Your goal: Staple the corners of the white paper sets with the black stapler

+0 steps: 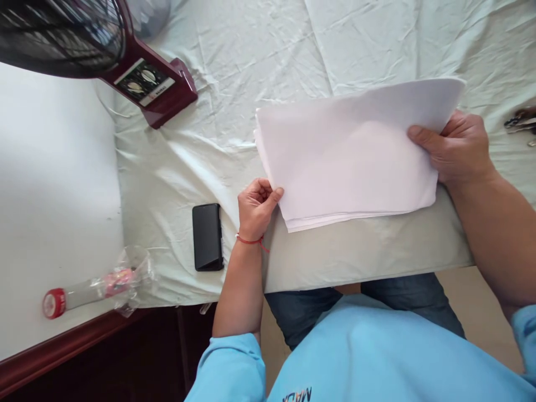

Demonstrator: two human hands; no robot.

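A stack of white paper sheets point(352, 156) is held slightly tilted over the near part of the cloth-covered table. My left hand point(256, 206), with a red string bracelet at the wrist, pinches the stack's left edge between thumb and fingers. On the far side, my right hand point(458, 148) grips the right edge, its thumb on top and its fingers hidden underneath. The sheets' edges fan out a little along the left and near sides. No marks show on the top sheet.
A black phone point(206, 237) lies left of my left hand. Further back stands a dark red fan point(167, 92). A clear plastic tube with a red cap point(54, 303) rests at the lower left. Metal objects, perhaps keys point(521, 121), lie at the right edge. Pale cloth point(259, 50) covers the table.
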